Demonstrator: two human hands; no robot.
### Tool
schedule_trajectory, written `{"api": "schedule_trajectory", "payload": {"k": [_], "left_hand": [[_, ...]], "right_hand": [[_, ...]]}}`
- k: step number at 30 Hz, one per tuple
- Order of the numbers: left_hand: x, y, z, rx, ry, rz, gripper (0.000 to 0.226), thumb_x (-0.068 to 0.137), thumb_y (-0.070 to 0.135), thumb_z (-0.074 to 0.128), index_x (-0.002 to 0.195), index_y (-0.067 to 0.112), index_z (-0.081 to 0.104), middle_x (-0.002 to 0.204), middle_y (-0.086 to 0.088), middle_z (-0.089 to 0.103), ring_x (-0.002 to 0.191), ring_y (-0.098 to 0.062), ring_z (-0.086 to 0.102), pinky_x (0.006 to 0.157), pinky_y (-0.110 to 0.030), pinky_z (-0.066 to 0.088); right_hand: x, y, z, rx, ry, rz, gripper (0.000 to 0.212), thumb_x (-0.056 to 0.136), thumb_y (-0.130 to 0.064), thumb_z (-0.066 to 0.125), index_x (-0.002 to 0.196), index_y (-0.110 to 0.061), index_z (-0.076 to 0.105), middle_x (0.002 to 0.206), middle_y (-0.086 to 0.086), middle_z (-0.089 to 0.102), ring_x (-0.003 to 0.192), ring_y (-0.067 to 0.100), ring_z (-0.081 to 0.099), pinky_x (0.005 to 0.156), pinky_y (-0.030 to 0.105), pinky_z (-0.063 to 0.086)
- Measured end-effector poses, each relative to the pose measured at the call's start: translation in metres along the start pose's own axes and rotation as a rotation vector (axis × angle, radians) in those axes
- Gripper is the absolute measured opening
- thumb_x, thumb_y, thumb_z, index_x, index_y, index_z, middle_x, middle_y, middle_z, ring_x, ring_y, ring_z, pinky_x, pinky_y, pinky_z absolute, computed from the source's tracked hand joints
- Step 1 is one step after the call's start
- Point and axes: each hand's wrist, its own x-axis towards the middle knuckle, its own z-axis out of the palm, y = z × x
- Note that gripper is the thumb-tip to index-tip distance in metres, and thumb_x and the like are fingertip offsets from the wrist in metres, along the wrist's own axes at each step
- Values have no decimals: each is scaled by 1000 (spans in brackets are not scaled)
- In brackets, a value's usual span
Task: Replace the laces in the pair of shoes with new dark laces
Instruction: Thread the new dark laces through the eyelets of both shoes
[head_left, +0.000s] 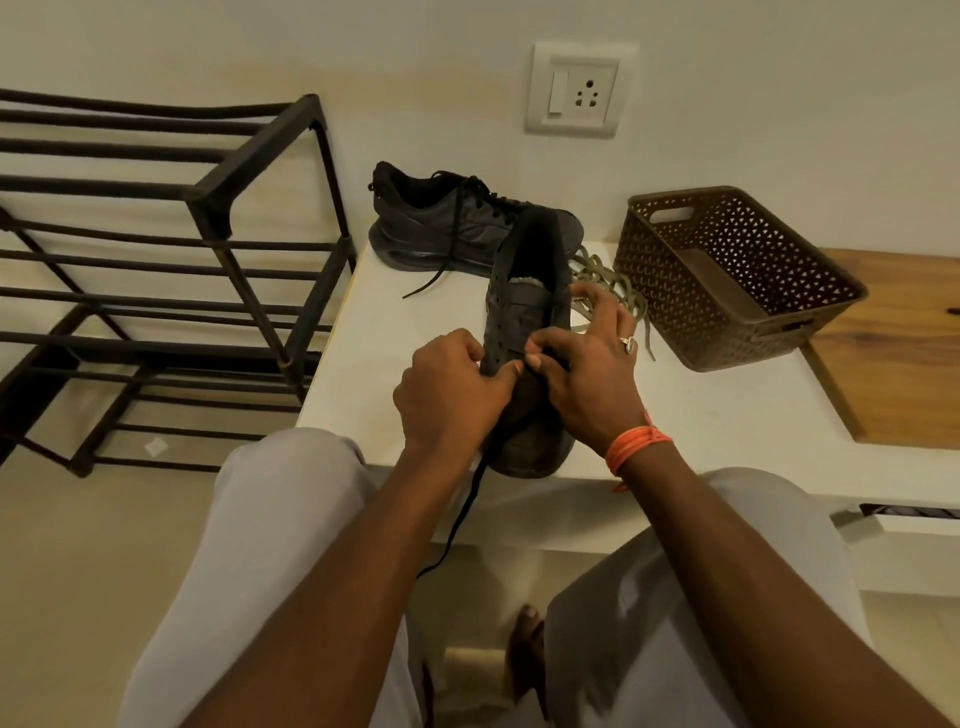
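The near shoe (524, 332) stands on the white counter (727, 415), toe toward the person, between both hands. The left hand (452, 389) has its grip curled against the shoe's left side, thumb pressing by the eyelets; the right hand (587, 374) pinches at the tongue area. A dark lace (457, 519) hangs off the counter's near edge. The 2nd shoe (447, 223), already laced dark, lies farther back. Pale old laces (618, 291) lie just beside the brown basket (737, 280) at right; I cannot tell if it holds anything.

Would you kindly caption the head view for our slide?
Both hands thread a dark lace into the near shoe; old pale laces lie beside it.
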Motion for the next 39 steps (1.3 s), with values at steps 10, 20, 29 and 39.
{"api": "schedule_trajectory", "payload": {"k": [10,20,29,39], "left_hand": [[-4,2,-2,-102,-4,25,28,86,40,68,94,14,75,83,-2,72,72,-17,64,68,-27,52],[-6,-13,-1,-215,-57,14,32,86,30,70,117,18,70,112,0,70,83,-10,64,79,-23,52],[-9,-15,4,-179,-8,14,40,81,48,71,112,22,69,102,7,68,81,-9,64,73,-26,53],[52,19,-9,157,-303,-77,54,76,66,66,82,12,64,70,-4,66,62,-19,69,73,-38,60]], "right_hand": [[4,4,-1,200,-123,15,6,86,-22,70,90,-25,74,157,5,14,145,28,-1,112,54,18],[5,13,11,389,-145,44,9,85,-22,73,91,-28,73,158,1,13,145,27,8,112,38,19],[-1,4,10,345,-130,152,7,82,-29,74,88,-29,71,160,3,11,146,29,7,115,54,23],[0,-2,10,300,-32,115,4,82,-21,74,86,-22,75,162,1,12,147,26,1,113,54,18]]}}
